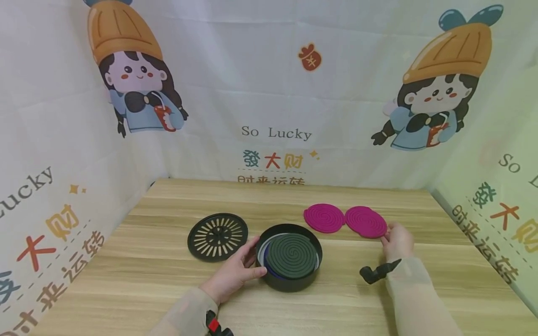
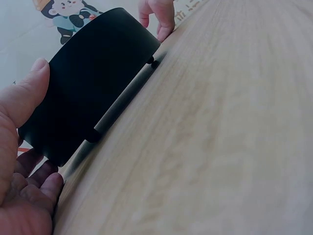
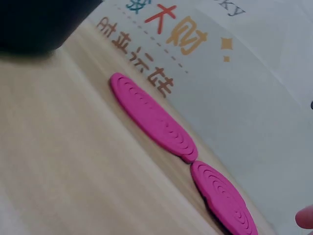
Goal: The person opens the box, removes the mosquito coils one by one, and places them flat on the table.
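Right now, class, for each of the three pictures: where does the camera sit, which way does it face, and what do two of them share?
Head: on the person's head, looking forward and down at the wooden table; both hands and sleeves show.
Left wrist: low at the left hand, facing along the table at the black tray; thumb and fingers show.
Right wrist: low, facing the two pink coils; only a fingertip shows.
Shared: the head and left wrist views both show the tray and the right hand.
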A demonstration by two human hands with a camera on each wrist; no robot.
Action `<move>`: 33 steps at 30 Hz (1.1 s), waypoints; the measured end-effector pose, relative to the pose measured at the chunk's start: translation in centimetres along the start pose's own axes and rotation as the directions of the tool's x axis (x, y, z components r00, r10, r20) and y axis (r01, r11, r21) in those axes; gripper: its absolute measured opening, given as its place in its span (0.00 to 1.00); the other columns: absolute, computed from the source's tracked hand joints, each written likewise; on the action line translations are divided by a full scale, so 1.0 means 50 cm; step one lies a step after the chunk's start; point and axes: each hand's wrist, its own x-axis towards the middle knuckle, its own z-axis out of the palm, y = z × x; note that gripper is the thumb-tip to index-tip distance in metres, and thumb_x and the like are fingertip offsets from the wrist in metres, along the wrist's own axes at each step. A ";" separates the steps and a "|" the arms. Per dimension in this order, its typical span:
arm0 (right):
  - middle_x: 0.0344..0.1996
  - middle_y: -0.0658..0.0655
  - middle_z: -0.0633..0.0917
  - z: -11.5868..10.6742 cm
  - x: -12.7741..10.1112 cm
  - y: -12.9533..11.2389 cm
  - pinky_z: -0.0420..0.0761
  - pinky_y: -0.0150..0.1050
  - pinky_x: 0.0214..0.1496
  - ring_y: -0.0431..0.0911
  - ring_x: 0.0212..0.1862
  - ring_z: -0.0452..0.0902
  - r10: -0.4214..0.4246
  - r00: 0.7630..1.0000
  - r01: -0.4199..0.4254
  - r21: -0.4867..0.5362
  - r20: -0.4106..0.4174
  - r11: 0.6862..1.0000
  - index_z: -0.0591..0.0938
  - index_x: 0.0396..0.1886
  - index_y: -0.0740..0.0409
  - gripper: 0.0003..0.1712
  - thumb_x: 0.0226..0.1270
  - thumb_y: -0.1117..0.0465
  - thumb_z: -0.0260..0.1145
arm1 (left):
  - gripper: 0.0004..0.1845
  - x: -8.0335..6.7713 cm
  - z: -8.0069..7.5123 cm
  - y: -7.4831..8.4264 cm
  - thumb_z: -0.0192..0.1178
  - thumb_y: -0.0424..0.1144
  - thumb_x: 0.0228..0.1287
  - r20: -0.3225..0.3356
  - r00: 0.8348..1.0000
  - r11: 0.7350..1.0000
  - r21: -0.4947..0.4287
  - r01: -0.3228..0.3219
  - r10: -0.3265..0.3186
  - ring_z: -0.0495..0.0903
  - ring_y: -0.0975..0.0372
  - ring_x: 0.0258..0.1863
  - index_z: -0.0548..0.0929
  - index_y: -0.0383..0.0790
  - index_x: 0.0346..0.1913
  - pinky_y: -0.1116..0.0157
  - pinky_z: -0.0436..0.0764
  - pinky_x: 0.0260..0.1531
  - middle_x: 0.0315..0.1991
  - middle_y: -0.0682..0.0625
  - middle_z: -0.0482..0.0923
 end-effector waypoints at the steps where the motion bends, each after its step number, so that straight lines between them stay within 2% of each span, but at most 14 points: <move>1: 0.37 0.51 0.74 0.000 -0.001 0.004 0.75 0.24 0.42 0.34 0.37 0.69 -0.025 1.000 0.025 0.003 -0.005 1.000 0.69 0.59 0.61 0.17 0.73 0.66 0.45 | 0.50 0.000 -0.001 -0.001 0.68 0.33 0.57 0.000 1.000 1.000 0.004 -0.002 0.002 0.45 0.44 0.73 0.46 0.36 0.76 0.54 0.57 0.68 0.76 0.36 0.41; 2: 0.31 0.49 0.74 0.000 -0.003 0.007 0.75 0.24 0.37 0.34 0.32 0.68 -0.055 0.998 0.055 0.012 -0.008 0.998 0.72 0.50 0.61 0.11 0.72 0.67 0.47 | 0.50 0.000 -0.001 -0.001 0.68 0.33 0.57 0.000 1.000 1.000 0.006 -0.004 0.004 0.46 0.44 0.73 0.46 0.35 0.76 0.54 0.57 0.68 0.76 0.36 0.41; 3: 0.26 0.46 0.71 0.001 -0.005 0.011 0.73 0.24 0.30 0.34 0.27 0.67 -0.077 0.996 0.080 0.079 -0.036 0.994 0.73 0.41 0.58 0.07 0.71 0.68 0.48 | 0.50 0.000 -0.002 -0.002 0.68 0.33 0.57 0.001 1.000 1.000 0.004 -0.006 0.006 0.45 0.44 0.73 0.46 0.35 0.76 0.54 0.57 0.68 0.76 0.36 0.41; 4: 0.21 0.45 0.70 0.000 -0.006 0.016 0.70 0.24 0.25 0.35 0.23 0.65 -0.117 0.992 0.121 0.069 -0.047 0.990 0.72 0.33 0.57 0.07 0.69 0.70 0.49 | 0.51 0.000 -0.002 -0.002 0.68 0.33 0.57 0.002 1.000 1.000 0.002 -0.007 0.007 0.45 0.44 0.73 0.46 0.35 0.76 0.55 0.57 0.68 0.76 0.36 0.41; 5: 0.18 0.45 0.68 -0.001 -0.009 0.021 0.67 0.24 0.21 0.35 0.20 0.62 -0.156 0.987 0.159 0.063 -0.051 0.985 0.72 0.27 0.57 0.10 0.68 0.71 0.50 | 0.51 0.000 -0.002 -0.003 0.68 0.33 0.57 0.003 1.000 1.000 -0.001 -0.008 0.008 0.45 0.44 0.73 0.46 0.35 0.76 0.55 0.57 0.68 0.76 0.36 0.41; 7: 0.16 0.44 0.67 -0.001 -0.015 0.030 0.65 0.25 0.17 0.35 0.16 0.60 -0.224 0.973 0.226 0.037 -0.054 0.973 0.72 0.25 0.57 0.12 0.66 0.73 0.51 | 0.51 0.000 -0.002 -0.004 0.68 0.32 0.57 0.002 1.000 1.000 -0.005 -0.009 0.009 0.45 0.44 0.73 0.46 0.35 0.76 0.55 0.58 0.68 0.76 0.36 0.41; 8: 0.14 0.43 0.66 0.001 -0.019 0.033 0.64 0.25 0.16 0.35 0.15 0.59 -0.247 0.967 0.248 0.017 -0.054 0.968 0.73 0.26 0.58 0.10 0.66 0.72 0.51 | 0.51 0.000 -0.002 -0.004 0.68 0.32 0.57 0.001 1.000 1.000 -0.009 -0.008 0.008 0.45 0.44 0.73 0.46 0.36 0.76 0.55 0.58 0.68 0.76 0.36 0.42; 10: 0.19 0.44 0.68 0.006 -0.030 0.037 0.64 0.24 0.19 0.34 0.17 0.59 -0.271 0.962 0.269 -0.045 -0.033 0.962 0.76 0.40 0.63 0.07 0.67 0.70 0.52 | 0.51 0.000 -0.001 -0.003 0.68 0.32 0.57 -0.003 1.000 1.000 -0.008 -0.009 0.009 0.46 0.44 0.73 0.46 0.36 0.76 0.55 0.58 0.68 0.75 0.36 0.42; 12: 0.30 0.46 0.71 0.017 -0.044 0.038 0.70 0.25 0.28 0.33 0.24 0.64 -0.268 0.963 0.268 -0.096 0.011 0.959 0.69 0.59 0.66 0.19 0.70 0.66 0.52 | 0.51 0.000 -0.001 -0.002 0.68 0.32 0.57 -0.005 1.000 1.000 -0.009 -0.010 0.010 0.46 0.43 0.73 0.46 0.35 0.76 0.54 0.58 0.68 0.75 0.35 0.42; 15: 0.48 0.51 0.69 0.039 -0.072 0.040 0.73 0.32 0.51 0.38 0.41 0.68 -0.253 0.962 0.269 -0.177 0.106 0.947 0.57 0.71 0.70 0.31 0.73 0.61 0.51 | 0.50 -0.001 -0.001 0.000 0.68 0.32 0.57 -0.007 1.000 1.000 -0.006 -0.009 0.009 0.46 0.43 0.73 0.46 0.35 0.76 0.54 0.58 0.68 0.75 0.35 0.42; 18: 0.55 0.54 0.67 0.068 -0.099 0.045 0.68 0.41 0.63 0.45 0.52 0.65 -0.231 0.946 0.279 -0.211 0.226 0.937 0.57 0.71 0.69 0.30 0.75 0.60 0.50 | 0.51 -0.002 -0.001 0.000 0.69 0.33 0.57 -0.006 1.000 1.000 -0.002 -0.007 0.007 0.45 0.43 0.73 0.46 0.35 0.76 0.53 0.57 0.68 0.75 0.35 0.42; 23: 0.60 0.63 0.68 0.113 -0.135 0.065 0.66 0.48 0.66 0.54 0.61 0.63 -0.196 0.899 0.311 -0.258 0.391 0.915 0.62 0.67 0.71 0.27 0.75 0.62 0.51 | 0.51 0.000 -0.002 -0.003 0.69 0.34 0.56 -0.005 1.000 1.000 -0.002 -0.005 0.005 0.45 0.44 0.73 0.46 0.36 0.76 0.53 0.57 0.68 0.75 0.36 0.42; 27: 0.64 0.68 0.66 0.142 -0.152 0.089 0.61 0.53 0.70 0.57 0.65 0.61 -0.173 0.870 0.334 -0.297 0.461 0.895 0.66 0.64 0.73 0.24 0.73 0.64 0.52 | 0.51 0.002 -0.003 -0.008 0.69 0.34 0.56 0.000 1.000 1.000 0.003 -0.010 0.010 0.45 0.44 0.73 0.46 0.36 0.76 0.54 0.56 0.69 0.76 0.37 0.42; 33: 0.58 0.69 0.72 0.178 -0.168 0.124 0.58 0.54 0.70 0.57 0.63 0.63 -0.169 0.846 0.386 -0.363 0.506 0.848 0.71 0.59 0.73 0.20 0.71 0.66 0.54 | 0.52 0.001 -0.004 -0.009 0.70 0.34 0.56 0.000 1.000 1.000 0.006 -0.018 0.018 0.45 0.44 0.73 0.46 0.36 0.76 0.54 0.58 0.68 0.75 0.36 0.43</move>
